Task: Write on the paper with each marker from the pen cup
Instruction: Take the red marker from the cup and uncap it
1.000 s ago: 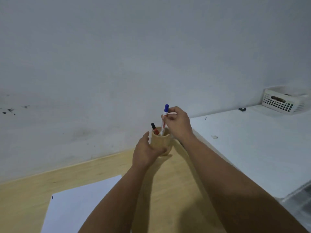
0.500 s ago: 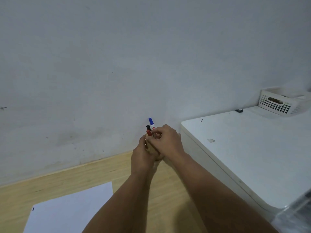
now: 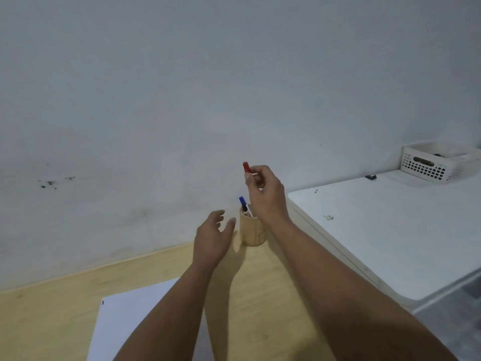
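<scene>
A light wooden pen cup [image 3: 252, 231] stands on the wooden desk by the wall. A blue-capped marker [image 3: 242, 203] sticks up out of it. My right hand [image 3: 265, 196] is above the cup, shut on a red-capped marker [image 3: 246, 167] whose cap points up; the marker's body is hidden by my fingers. My left hand [image 3: 213, 237] is just left of the cup, fingers apart, apart from it and holding nothing. A white sheet of paper [image 3: 135, 319] lies on the desk near me, partly under my left forearm, with a small blue mark near its far left corner.
A white cabinet top [image 3: 390, 230] stands higher than the desk on the right, with a white perforated basket [image 3: 437, 162] at its back and a small dark object [image 3: 371, 177] beside it. The wall rises right behind the cup. The wooden desk [image 3: 46, 321] extends left.
My right hand set the blue marker back in the cup and has lifted the red marker out. My left hand has let go of the cup and opened.
</scene>
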A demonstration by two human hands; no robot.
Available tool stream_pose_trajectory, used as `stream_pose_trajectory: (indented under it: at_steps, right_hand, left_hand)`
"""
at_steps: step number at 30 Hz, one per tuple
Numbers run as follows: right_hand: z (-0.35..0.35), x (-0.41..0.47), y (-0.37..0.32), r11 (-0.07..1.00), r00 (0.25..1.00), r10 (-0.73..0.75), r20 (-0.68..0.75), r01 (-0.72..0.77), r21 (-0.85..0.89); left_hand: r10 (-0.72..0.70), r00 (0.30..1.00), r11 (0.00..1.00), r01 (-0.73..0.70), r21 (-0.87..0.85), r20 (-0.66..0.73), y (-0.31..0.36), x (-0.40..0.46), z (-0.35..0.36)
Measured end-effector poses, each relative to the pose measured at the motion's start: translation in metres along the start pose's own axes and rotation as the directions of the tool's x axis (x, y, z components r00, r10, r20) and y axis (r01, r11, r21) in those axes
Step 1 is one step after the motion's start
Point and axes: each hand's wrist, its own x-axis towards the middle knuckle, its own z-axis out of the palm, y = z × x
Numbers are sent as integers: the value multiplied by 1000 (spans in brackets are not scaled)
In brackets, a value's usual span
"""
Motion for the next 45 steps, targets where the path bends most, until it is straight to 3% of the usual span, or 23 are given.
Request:
stream_pose_trajectory:
  at_steps: [3, 6, 12, 16, 29, 33, 37, 38, 40, 42, 45]
  right_hand:
    - [14, -26, -24, 989, 959, 113, 259, -133, 59]
    - [30, -64, -39, 975, 834, 203, 512, -220, -28]
    - [68, -129, -68, 964, 721, 169, 672, -264, 41]
    - [91, -157, -85, 953, 666, 162, 728, -298, 61]
    - [130, -183, -107, 926, 549, 151, 822, -370, 77]
    - [144, -191, -93, 952, 557, 131, 820, -301, 53]
    - [128, -179, -54, 980, 594, 188, 782, -167, -108]
    - [120, -174, -41, 975, 610, 220, 762, -169, -147]
    - [114, -167, -26, 958, 650, 283, 705, -231, -171]
    - [122, -164, -26, 933, 689, 319, 650, -348, -89]
    - [145, -160, -32, 852, 700, 371, 610, -518, 76]
  left_hand:
    - [27, 998, 999, -29, -20, -61, 19, -14, -53]
    - [-15, 1000, 998, 14, -59, -17, 29, -29, -105]
    - [-3, 986, 984, -27, 178, 168, 20, -68, -187]
    - [-100, 974, 951, 33, 307, 204, 9, -85, -236]
    - [-155, 978, 982, 138, 126, 139, -13, -107, -286]
    - [-213, 960, 975, 198, 96, 180, -36, -108, -283]
    - [-314, 949, 949, 313, -33, -19, -71, -100, -324]
    - [-311, 946, 949, 315, 24, -94, -82, -98, -341]
    - [-244, 954, 904, 288, 316, -174, -103, -97, -361]
    - [-169, 979, 773, 203, 601, -112, -117, -95, -351]
    - [-184, 983, 536, 93, 839, 9, -138, -90, -314]
